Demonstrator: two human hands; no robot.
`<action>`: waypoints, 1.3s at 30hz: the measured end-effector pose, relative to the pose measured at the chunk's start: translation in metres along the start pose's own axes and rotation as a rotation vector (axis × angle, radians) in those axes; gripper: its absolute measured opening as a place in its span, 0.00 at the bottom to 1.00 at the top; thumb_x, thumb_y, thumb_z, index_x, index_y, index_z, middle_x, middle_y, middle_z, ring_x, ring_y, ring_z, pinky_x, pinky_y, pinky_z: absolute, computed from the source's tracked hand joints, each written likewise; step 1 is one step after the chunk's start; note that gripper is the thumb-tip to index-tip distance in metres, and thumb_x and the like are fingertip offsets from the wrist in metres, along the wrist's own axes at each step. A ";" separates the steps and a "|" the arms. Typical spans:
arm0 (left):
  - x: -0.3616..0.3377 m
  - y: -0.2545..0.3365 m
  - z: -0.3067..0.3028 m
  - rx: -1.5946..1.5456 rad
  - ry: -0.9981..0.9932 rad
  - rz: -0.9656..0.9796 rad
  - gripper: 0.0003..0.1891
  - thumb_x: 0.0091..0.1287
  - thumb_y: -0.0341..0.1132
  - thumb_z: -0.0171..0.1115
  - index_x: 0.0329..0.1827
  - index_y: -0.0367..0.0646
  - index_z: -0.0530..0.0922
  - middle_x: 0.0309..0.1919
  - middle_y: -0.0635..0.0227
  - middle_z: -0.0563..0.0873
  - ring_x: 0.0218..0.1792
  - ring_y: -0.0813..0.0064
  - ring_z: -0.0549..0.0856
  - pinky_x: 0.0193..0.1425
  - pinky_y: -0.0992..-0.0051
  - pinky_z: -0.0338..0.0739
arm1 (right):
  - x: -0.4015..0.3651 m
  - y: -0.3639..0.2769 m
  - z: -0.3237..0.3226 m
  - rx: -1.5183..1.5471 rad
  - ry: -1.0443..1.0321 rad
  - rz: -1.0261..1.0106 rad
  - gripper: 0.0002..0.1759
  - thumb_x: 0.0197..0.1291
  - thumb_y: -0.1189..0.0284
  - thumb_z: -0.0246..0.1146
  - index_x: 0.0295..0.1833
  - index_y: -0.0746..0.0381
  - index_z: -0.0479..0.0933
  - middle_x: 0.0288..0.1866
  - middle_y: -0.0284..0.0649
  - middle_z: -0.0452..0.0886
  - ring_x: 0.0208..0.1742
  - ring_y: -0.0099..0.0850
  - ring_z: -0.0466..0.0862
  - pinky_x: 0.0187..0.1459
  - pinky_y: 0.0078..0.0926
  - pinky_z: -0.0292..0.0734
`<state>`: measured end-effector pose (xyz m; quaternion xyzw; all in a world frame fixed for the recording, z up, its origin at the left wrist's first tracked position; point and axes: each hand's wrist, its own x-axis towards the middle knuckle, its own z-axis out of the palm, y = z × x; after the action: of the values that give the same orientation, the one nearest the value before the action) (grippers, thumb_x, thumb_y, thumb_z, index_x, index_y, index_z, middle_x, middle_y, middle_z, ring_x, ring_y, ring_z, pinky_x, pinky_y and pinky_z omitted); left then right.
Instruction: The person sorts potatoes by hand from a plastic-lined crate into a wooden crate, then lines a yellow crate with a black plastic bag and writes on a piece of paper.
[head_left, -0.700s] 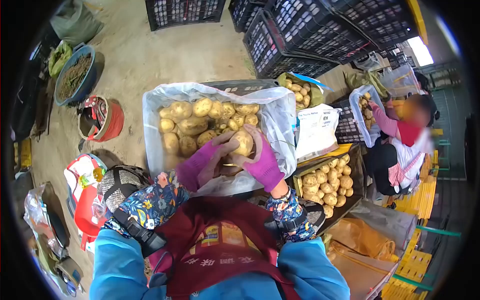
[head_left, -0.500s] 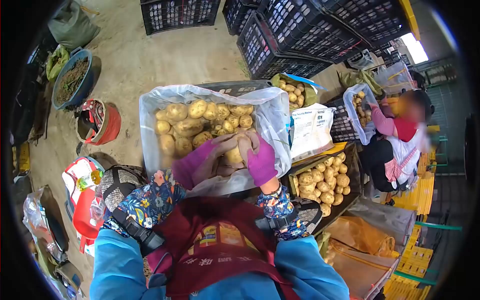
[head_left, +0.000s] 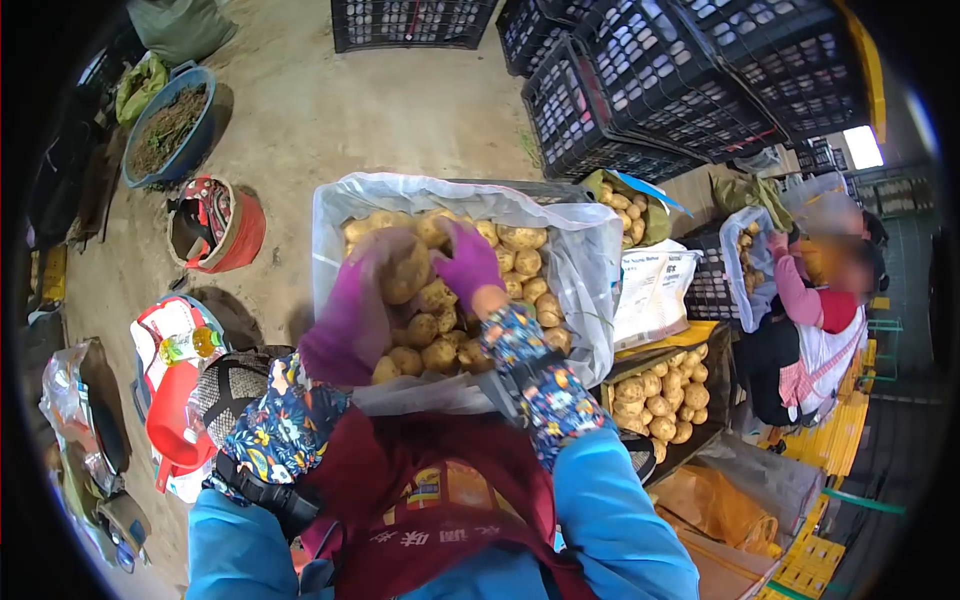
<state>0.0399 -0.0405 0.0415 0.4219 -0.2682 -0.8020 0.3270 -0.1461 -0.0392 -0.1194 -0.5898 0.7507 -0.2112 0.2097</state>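
A crate lined with a translucent white plastic bag [head_left: 585, 300] sits in front of me, filled with potatoes [head_left: 440, 352]. My left hand [head_left: 350, 310], in a purple glove and blurred by motion, is over the left side of the crate. It is closed around a large potato [head_left: 408, 275]. My right hand [head_left: 470, 265], also in a purple glove, reaches over the potatoes near the crate's middle. Its thumb and fingers are apart and point left, close to the held potato and those behind it. Its fingertips partly hide behind the glove.
A box of potatoes [head_left: 660, 398] and a printed white sack [head_left: 655, 290] are on my right. Black crates [head_left: 640, 85] are stacked beyond. On the left stand a red bucket [head_left: 235, 245], a blue tub of soil [head_left: 170, 140] and a red scoop [head_left: 180, 430]. Another person [head_left: 820, 330] works at far right.
My hands, which were together around a potato at the crate's near side, have separated. The left has moved left and away from me with a potato; the right has moved farther in. The view has shifted.
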 end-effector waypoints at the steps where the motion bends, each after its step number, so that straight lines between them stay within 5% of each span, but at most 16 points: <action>1: -0.003 0.008 0.005 0.010 0.085 0.011 0.16 0.71 0.47 0.51 0.56 0.50 0.74 0.45 0.70 0.78 0.42 0.76 0.79 0.43 0.76 0.77 | 0.013 -0.006 0.012 -0.104 -0.047 0.015 0.37 0.50 0.59 0.71 0.68 0.49 0.69 0.61 0.50 0.74 0.63 0.46 0.74 0.62 0.45 0.71; 5: 0.006 0.012 -0.004 -0.041 0.087 0.031 0.16 0.71 0.47 0.52 0.57 0.51 0.74 0.46 0.70 0.77 0.45 0.78 0.78 0.46 0.74 0.76 | 0.043 -0.009 0.028 -0.454 -0.081 0.033 0.38 0.46 0.60 0.74 0.66 0.50 0.71 0.56 0.51 0.77 0.57 0.44 0.79 0.56 0.41 0.77; 8: 0.004 0.016 0.002 -0.080 0.115 0.032 0.16 0.71 0.46 0.54 0.56 0.51 0.74 0.46 0.72 0.77 0.46 0.79 0.77 0.48 0.73 0.75 | 0.043 0.024 0.017 0.343 -0.059 -0.024 0.36 0.52 0.59 0.73 0.66 0.58 0.70 0.54 0.48 0.79 0.50 0.41 0.82 0.49 0.36 0.79; 9: 0.008 0.011 0.001 -0.068 0.116 0.046 0.15 0.71 0.45 0.54 0.56 0.51 0.74 0.46 0.72 0.77 0.46 0.79 0.77 0.48 0.73 0.75 | 0.030 0.016 0.000 0.856 -0.136 0.095 0.34 0.63 0.51 0.62 0.65 0.64 0.70 0.53 0.47 0.80 0.45 0.38 0.82 0.44 0.30 0.79; 12: 0.008 0.001 0.005 -0.003 0.070 0.088 0.14 0.70 0.44 0.56 0.54 0.50 0.75 0.45 0.73 0.77 0.46 0.79 0.77 0.48 0.74 0.74 | -0.014 0.029 -0.045 1.820 -0.558 0.208 0.38 0.68 0.41 0.49 0.65 0.64 0.70 0.54 0.49 0.80 0.47 0.41 0.82 0.43 0.31 0.79; 13: 0.007 -0.002 0.009 0.026 0.038 0.103 0.14 0.70 0.44 0.56 0.54 0.50 0.76 0.45 0.73 0.77 0.46 0.79 0.77 0.48 0.74 0.74 | -0.037 0.000 -0.063 1.864 -0.307 0.435 0.44 0.66 0.34 0.40 0.65 0.63 0.70 0.54 0.51 0.80 0.47 0.42 0.82 0.42 0.32 0.78; 16: 0.006 -0.018 0.024 0.185 0.019 0.107 0.15 0.70 0.44 0.57 0.57 0.54 0.76 0.46 0.73 0.78 0.46 0.78 0.79 0.48 0.74 0.77 | -0.077 0.011 -0.065 2.152 -0.350 0.289 0.48 0.65 0.31 0.37 0.66 0.63 0.69 0.54 0.52 0.79 0.47 0.44 0.82 0.43 0.34 0.78; 17: 0.009 -0.023 0.024 0.163 -0.065 0.029 0.14 0.70 0.40 0.58 0.56 0.51 0.77 0.44 0.73 0.79 0.46 0.79 0.79 0.49 0.73 0.77 | -0.090 0.008 -0.070 2.210 -0.357 0.214 0.36 0.67 0.42 0.54 0.61 0.64 0.70 0.53 0.50 0.80 0.49 0.40 0.82 0.44 0.35 0.80; 20: 0.016 -0.056 0.032 0.271 -0.131 0.121 0.13 0.70 0.37 0.59 0.55 0.46 0.77 0.45 0.71 0.80 0.46 0.79 0.79 0.48 0.73 0.77 | -0.118 -0.024 -0.095 1.655 -0.063 -0.195 0.39 0.67 0.39 0.46 0.66 0.61 0.67 0.59 0.46 0.77 0.60 0.45 0.77 0.57 0.45 0.75; 23: 0.026 -0.093 0.042 0.436 -0.368 0.278 0.23 0.68 0.36 0.63 0.66 0.42 0.71 0.56 0.63 0.77 0.56 0.73 0.77 0.60 0.70 0.74 | -0.140 -0.030 -0.100 0.909 0.131 -0.081 0.39 0.69 0.39 0.41 0.68 0.61 0.65 0.62 0.44 0.74 0.65 0.39 0.75 0.65 0.44 0.70; 25: 0.037 -0.116 0.045 0.617 -0.501 0.345 0.37 0.63 0.34 0.69 0.74 0.43 0.61 0.66 0.61 0.70 0.67 0.70 0.70 0.72 0.69 0.64 | -0.147 -0.026 -0.105 0.837 0.161 0.094 0.42 0.68 0.37 0.37 0.69 0.61 0.65 0.62 0.43 0.75 0.62 0.36 0.77 0.62 0.40 0.72; 28: 0.029 -0.113 0.048 0.783 -0.664 0.580 0.43 0.57 0.31 0.74 0.75 0.44 0.59 0.67 0.62 0.69 0.69 0.70 0.67 0.73 0.68 0.62 | -0.152 -0.028 -0.114 1.419 0.070 0.392 0.50 0.65 0.29 0.30 0.68 0.61 0.66 0.56 0.43 0.79 0.53 0.35 0.83 0.48 0.31 0.82; 32: 0.027 -0.107 0.047 0.637 -0.611 0.393 0.44 0.52 0.28 0.76 0.73 0.45 0.62 0.67 0.63 0.69 0.69 0.71 0.68 0.73 0.68 0.62 | -0.153 -0.021 -0.101 1.384 -0.003 0.537 0.41 0.69 0.36 0.40 0.67 0.62 0.68 0.53 0.43 0.81 0.49 0.38 0.86 0.47 0.37 0.86; 34: 0.025 -0.105 0.047 0.535 -0.590 0.307 0.43 0.52 0.28 0.76 0.73 0.46 0.63 0.67 0.64 0.70 0.68 0.71 0.68 0.72 0.69 0.63 | -0.145 0.000 -0.080 1.292 0.132 0.466 0.33 0.72 0.47 0.46 0.61 0.68 0.71 0.51 0.48 0.82 0.49 0.41 0.85 0.46 0.38 0.82; 38: 0.017 -0.095 0.052 0.410 -0.543 0.133 0.41 0.55 0.26 0.73 0.73 0.47 0.63 0.66 0.66 0.70 0.67 0.72 0.70 0.71 0.70 0.65 | -0.139 0.049 -0.053 0.311 0.192 0.342 0.25 0.73 0.58 0.51 0.56 0.72 0.73 0.49 0.59 0.81 0.46 0.52 0.83 0.44 0.43 0.77; 39: 0.018 -0.095 0.052 0.399 -0.529 0.114 0.41 0.55 0.25 0.72 0.73 0.48 0.63 0.66 0.67 0.70 0.67 0.72 0.70 0.71 0.70 0.65 | -0.138 0.045 -0.056 0.289 0.190 0.340 0.24 0.72 0.59 0.52 0.56 0.72 0.73 0.49 0.60 0.80 0.45 0.53 0.82 0.44 0.44 0.77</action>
<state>-0.0402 0.0153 -0.0089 0.2392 -0.5187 -0.7957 0.2012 -0.1841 0.1088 -0.0897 -0.3962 0.8175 -0.3327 0.2530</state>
